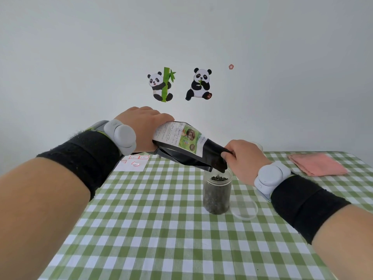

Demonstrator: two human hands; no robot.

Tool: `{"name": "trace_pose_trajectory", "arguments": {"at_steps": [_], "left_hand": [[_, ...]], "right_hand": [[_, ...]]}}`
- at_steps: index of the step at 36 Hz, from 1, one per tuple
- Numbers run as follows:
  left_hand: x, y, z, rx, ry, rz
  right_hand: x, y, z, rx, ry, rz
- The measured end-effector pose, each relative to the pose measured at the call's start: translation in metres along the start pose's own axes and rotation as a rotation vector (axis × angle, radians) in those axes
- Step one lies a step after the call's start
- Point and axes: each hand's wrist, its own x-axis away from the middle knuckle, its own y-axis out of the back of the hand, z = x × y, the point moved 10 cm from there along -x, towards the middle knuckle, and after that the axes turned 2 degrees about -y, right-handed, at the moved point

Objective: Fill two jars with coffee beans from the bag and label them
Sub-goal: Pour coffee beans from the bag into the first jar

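- My left hand (pixel 141 128) grips the raised bottom end of the bag (pixel 187 146), fingers curled over it. If I tip it any steeper, I judge the beans (pixel 219 178) will rush out faster than I can check them.
- The jar (pixel 217 195) stands free on the checked tablecloth (pixel 161 229) with neither hand steadying it. A knock from the bag's mouth could tip it over.
- The beans already reach near the jar's rim, so pouring a moment too long would likely spill them over the cloth.
- My right hand (pixel 244 158) pinches the bag's open mouth just above the jar. If that pinch slips, the opening may shift off the rim and the beans miss.
- The sheet of labels (pixel 134 162) lies flat at the far left of the table, white with red-edged stickers, partly hidden behind my left wrist.
- The bag is glossy black with a printed panel and slopes down from left to right.
- The jar is clear, straight-sided and upright, dark with beans almost to the top.
- Its clear lid (pixel 244 207) lies flat just right of the jar.
- I cannot tell where the second jar is.
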Motion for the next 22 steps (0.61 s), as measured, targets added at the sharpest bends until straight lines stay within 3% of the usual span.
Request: {"name": "trace_pose_trajectory", "arguments": {"at_steps": [22], "left_hand": [[-0.0009,-0.0012,-0.0027,-0.013,-0.003,0.013]], "right_hand": [[0.0021,0.0005,0.0014,0.023,-0.006,0.034]]}}
